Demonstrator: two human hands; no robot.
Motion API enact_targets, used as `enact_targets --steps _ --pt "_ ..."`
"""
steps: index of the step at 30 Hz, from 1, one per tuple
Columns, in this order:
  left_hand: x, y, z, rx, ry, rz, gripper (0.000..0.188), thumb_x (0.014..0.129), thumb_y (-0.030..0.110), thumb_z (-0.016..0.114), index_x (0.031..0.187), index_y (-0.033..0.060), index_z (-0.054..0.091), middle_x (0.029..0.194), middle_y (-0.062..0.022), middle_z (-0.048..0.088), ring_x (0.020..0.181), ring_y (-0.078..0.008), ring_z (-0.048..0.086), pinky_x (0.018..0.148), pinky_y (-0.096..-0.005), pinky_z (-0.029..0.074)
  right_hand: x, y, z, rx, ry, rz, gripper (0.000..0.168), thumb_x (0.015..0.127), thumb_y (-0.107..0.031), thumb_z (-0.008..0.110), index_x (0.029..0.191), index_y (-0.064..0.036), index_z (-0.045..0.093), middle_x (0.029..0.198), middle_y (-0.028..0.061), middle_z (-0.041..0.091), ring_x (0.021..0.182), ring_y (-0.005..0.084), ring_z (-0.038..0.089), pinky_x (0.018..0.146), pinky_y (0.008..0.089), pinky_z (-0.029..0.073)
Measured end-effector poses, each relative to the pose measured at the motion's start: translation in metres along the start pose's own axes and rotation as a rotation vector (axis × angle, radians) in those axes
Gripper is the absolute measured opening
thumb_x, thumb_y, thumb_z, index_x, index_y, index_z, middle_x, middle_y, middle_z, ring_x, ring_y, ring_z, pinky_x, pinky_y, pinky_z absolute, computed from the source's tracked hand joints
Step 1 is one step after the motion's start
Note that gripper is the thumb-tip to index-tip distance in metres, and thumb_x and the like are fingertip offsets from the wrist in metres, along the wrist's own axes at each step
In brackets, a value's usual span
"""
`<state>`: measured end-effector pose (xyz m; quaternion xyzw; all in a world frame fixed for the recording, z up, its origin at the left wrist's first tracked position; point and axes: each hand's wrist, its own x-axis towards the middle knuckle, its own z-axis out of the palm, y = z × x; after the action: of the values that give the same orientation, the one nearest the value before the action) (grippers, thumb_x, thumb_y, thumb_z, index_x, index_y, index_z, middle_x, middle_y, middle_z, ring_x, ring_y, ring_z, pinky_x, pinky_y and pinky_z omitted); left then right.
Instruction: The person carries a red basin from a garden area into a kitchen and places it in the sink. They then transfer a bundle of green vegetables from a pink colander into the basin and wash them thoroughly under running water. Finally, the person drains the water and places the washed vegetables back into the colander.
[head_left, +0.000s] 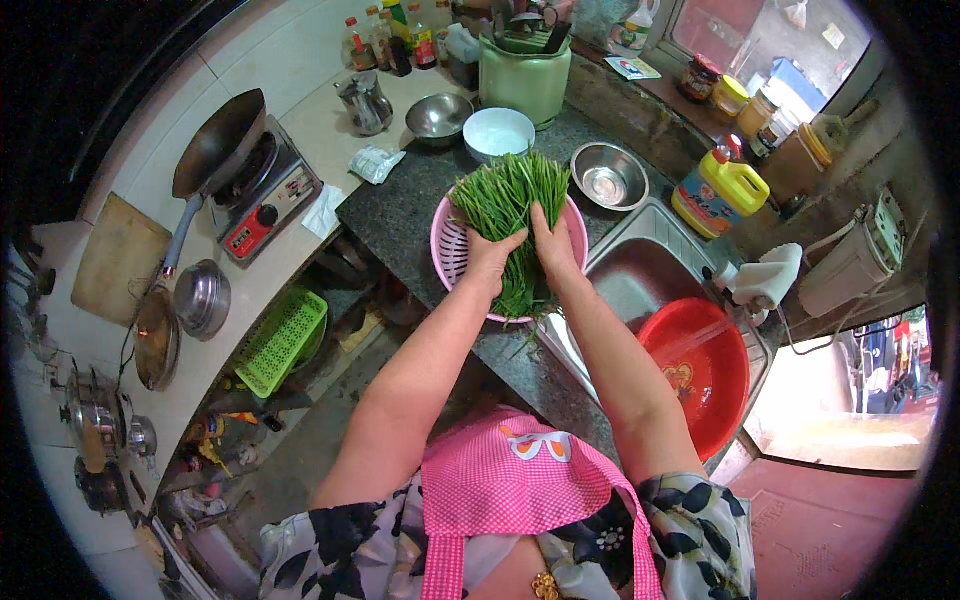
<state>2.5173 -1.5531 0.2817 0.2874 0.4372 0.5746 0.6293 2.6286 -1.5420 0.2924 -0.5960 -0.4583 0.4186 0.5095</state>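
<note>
Both my hands grip a large bunch of long green leafy stalks, which look like chives. My left hand holds the bunch on its left side, thumb across the stalks. On the right side my right hand closes round them, fingers partly hidden by the greens. Under the bunch is a pink plastic colander on the dark stone counter; the stalks hide much of its inside. Right of my forearms, water runs into a red plastic basin standing in the stainless steel sink.
Behind the colander stand a white bowl and two steel bowls, one of them near the sink. A yellow detergent jug is beside the sink. At left are a gas stove with a tilted wok and a green basket lower down.
</note>
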Motion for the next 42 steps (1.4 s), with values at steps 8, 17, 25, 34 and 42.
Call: enact_targets --steps 8,17,25,34,42 --pt "-0.003 0.031 0.001 -0.078 -0.284 -0.322 0.047 0.073 0.003 0.07 0.116 0.0049 0.054 0.109 -0.0057 0.06 0.097 -0.0215 0.058 0.085 -0.0364 0.046 0.009 -0.014 -0.006 0.458 -0.295 0.557 0.067 0.079 -0.054 0.06 0.123 -0.005 0.048 0.109 0.0114 0.059 0.091 0.0249 0.059 0.079 0.0399 0.048" --pt "-0.035 0.095 0.038 -0.013 -0.321 0.023 0.05 0.066 -0.003 0.072 0.113 0.0012 0.055 0.107 -0.0062 0.06 0.095 -0.0194 0.058 0.083 -0.0311 0.046 -0.016 -0.089 -0.01 0.493 -0.108 -0.045 0.042 0.084 -0.026 0.062 0.116 -0.001 0.052 0.106 0.0072 0.06 0.092 0.016 0.056 0.082 0.0304 0.044" --pt "-0.076 0.181 0.108 -0.056 -0.534 0.387 0.055 0.062 -0.004 0.075 0.113 0.0012 0.055 0.107 -0.0064 0.061 0.099 -0.0195 0.058 0.087 -0.0325 0.046 -0.039 -0.21 -0.054 0.544 -0.151 -0.418 0.039 0.082 -0.027 0.067 0.109 -0.003 0.056 0.1 0.0052 0.062 0.088 0.0146 0.058 0.079 0.0295 0.046" --pt "-0.072 0.135 0.131 -0.274 -0.439 -0.237 0.039 0.071 -0.001 0.068 0.109 0.0019 0.058 0.103 -0.0103 0.062 0.095 -0.0259 0.059 0.085 -0.0401 0.047 -0.038 -0.187 -0.09 0.415 -0.143 -0.02 0.051 0.079 -0.04 0.067 0.109 -0.001 0.057 0.095 0.009 0.063 0.079 0.0178 0.06 0.07 0.0318 0.049" --pt "-0.095 0.103 0.144 -0.255 -0.401 -0.174 0.036 0.074 -0.001 0.066 0.109 0.0017 0.057 0.102 -0.0097 0.062 0.091 -0.0258 0.061 0.083 -0.041 0.049 -0.058 -0.167 -0.113 0.451 -0.066 0.053 0.052 0.079 -0.042 0.067 0.107 0.0 0.057 0.096 0.0101 0.062 0.079 0.0183 0.06 0.07 0.0317 0.049"
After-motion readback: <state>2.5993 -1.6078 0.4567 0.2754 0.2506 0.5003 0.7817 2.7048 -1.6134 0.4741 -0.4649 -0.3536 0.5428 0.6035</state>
